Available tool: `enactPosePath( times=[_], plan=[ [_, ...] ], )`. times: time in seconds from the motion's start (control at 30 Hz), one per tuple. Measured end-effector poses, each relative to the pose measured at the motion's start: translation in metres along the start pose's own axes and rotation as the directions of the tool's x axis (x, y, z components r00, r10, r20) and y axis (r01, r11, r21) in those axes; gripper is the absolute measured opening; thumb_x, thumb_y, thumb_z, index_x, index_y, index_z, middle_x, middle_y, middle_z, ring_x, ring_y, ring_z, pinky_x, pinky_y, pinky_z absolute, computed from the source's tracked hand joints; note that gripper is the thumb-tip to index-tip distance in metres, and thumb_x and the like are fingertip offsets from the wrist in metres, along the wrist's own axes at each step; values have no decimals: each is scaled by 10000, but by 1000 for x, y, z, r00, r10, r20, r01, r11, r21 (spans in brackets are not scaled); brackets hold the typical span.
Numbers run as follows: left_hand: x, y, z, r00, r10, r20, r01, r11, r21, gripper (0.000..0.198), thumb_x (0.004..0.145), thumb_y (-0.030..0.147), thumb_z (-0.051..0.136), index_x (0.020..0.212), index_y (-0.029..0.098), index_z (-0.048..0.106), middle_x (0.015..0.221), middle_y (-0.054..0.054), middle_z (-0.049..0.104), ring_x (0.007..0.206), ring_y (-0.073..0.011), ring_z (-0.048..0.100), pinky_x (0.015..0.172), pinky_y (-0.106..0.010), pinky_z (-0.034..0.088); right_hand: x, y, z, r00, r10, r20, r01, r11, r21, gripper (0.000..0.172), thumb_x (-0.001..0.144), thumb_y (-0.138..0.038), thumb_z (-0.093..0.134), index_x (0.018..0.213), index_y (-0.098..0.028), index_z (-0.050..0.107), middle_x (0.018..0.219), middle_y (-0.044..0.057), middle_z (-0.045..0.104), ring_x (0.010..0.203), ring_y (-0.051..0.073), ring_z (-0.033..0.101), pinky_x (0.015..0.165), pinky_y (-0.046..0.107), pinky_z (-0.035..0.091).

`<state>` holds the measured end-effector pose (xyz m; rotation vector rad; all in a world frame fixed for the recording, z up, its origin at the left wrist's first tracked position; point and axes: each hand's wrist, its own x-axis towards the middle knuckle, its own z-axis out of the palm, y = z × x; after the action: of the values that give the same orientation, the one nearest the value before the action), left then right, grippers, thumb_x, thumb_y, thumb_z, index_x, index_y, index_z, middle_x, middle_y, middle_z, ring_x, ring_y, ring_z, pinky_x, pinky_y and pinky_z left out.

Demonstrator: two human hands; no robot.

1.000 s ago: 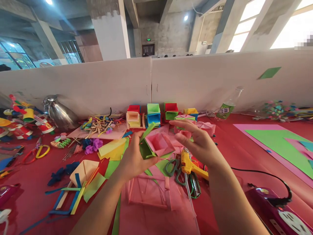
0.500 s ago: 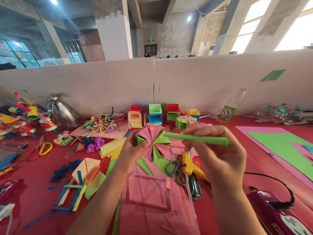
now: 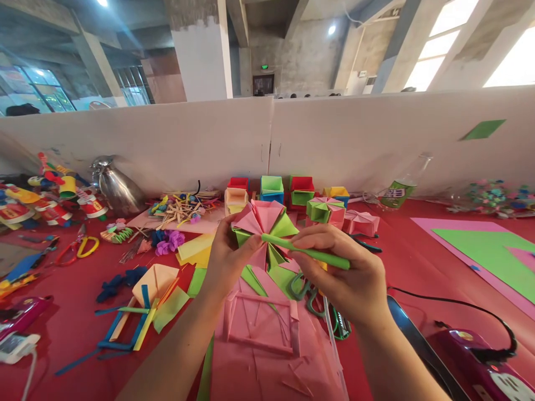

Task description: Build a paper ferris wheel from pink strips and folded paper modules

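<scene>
My left hand (image 3: 225,264) is closed on a pink and green folded paper pinwheel (image 3: 264,225), held upright above the red table. My right hand (image 3: 345,278) pinches a rolled green paper stick (image 3: 307,252), and the stick's left tip meets the pinwheel's centre. Under my hands lie a pink paper frame (image 3: 259,323) and green-handled scissors (image 3: 301,289).
Small coloured paper boxes (image 3: 271,189) stand along the white partition, with another pinwheel piece (image 3: 325,209) beside them. Craft sticks (image 3: 179,210), a metal kettle (image 3: 117,186) and yellow scissors (image 3: 86,248) lie left. Green and pink sheets (image 3: 485,245) and a purple power strip (image 3: 480,356) lie right.
My left hand turned the folded piece so its pinwheel face shows. My right hand picked up the green stick and moved its tip left to the pinwheel's centre.
</scene>
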<state>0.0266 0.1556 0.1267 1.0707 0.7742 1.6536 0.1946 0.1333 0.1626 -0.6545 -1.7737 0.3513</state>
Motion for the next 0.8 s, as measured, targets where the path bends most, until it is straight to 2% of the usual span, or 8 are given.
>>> enactPosePath(
  times=[0.13, 0.27, 0.4, 0.5, 0.6, 0.67, 0.73, 0.8],
  plan=[
    [0, 0, -1, 1000, 6, 7, -6, 1000, -1, 470, 646, 230, 740, 1065, 222, 526, 1000, -26, 642, 862, -163, 615, 744, -268, 485, 0, 4, 1, 999, 38, -31, -40, 996, -75, 161, 745, -75, 606, 780, -232, 599, 765, 1, 610, 810, 156, 591, 716, 300, 479],
    [2, 0, -2, 1000, -12, 13, 12, 1000, 17, 454, 655, 220, 731, 1060, 226, 527, 943, -12, 646, 842, -155, 612, 739, -266, 479, 1, 4, 1, 999, 32, -30, -36, 990, -137, 153, 755, -79, 586, 783, -230, 582, 783, 8, 611, 826, 160, 596, 726, 305, 484],
    [2, 0, -1, 1000, -6, -15, 7, 999, 45, 408, 664, 238, 722, 1030, 220, 544, 833, 14, 640, 742, -124, 602, 678, -229, 465, -3, -1, 4, 991, -111, 69, 125, 965, -230, 163, 781, -90, 557, 826, -247, 568, 811, 10, 621, 790, 143, 607, 697, 285, 499],
    [2, 1, 0, 999, -25, -34, 27, 999, 39, 427, 643, 239, 732, 1028, 215, 547, 842, 14, 643, 736, -121, 599, 676, -229, 466, -9, -2, 5, 956, -207, 207, 268, 903, -335, 203, 806, -82, 507, 915, -245, 562, 880, 26, 626, 794, 132, 611, 679, 259, 500],
    [4, 1, 1, 997, -53, -49, 54, 998, 14, 409, 634, 239, 734, 1001, 193, 558, 826, 5, 642, 723, -128, 604, 666, -239, 481, -11, -1, 6, 928, -229, 292, 337, 850, -405, 223, 812, -74, 487, 944, -236, 564, 893, 33, 629, 777, 132, 606, 670, 258, 493],
    [5, 0, 0, 997, -61, -56, 61, 998, -1, 391, 634, 246, 734, 986, 186, 574, 811, 3, 643, 714, -131, 611, 663, -244, 491, -8, 0, 6, 957, -205, 204, 270, 884, -381, 202, 805, -74, 502, 900, -239, 572, 871, 27, 627, 774, 130, 605, 670, 257, 494],
    [6, -2, 0, 997, -57, -53, 57, 998, -15, 382, 637, 253, 734, 982, 190, 582, 816, 3, 648, 738, -140, 621, 688, -259, 500, -4, 1, 5, 988, -128, 82, 146, 950, -277, 169, 792, -85, 535, 839, -241, 580, 823, 14, 623, 778, 134, 605, 682, 265, 496],
    [6, -5, -1, 998, -46, -44, 45, 999, -23, 384, 641, 257, 734, 987, 193, 580, 830, 2, 654, 765, -150, 629, 722, -283, 504, 0, 1, 4, 999, -29, 17, 32, 988, -154, 143, 778, -100, 568, 803, -238, 591, 786, 5, 623, 780, 142, 602, 687, 279, 493]
  ],
)
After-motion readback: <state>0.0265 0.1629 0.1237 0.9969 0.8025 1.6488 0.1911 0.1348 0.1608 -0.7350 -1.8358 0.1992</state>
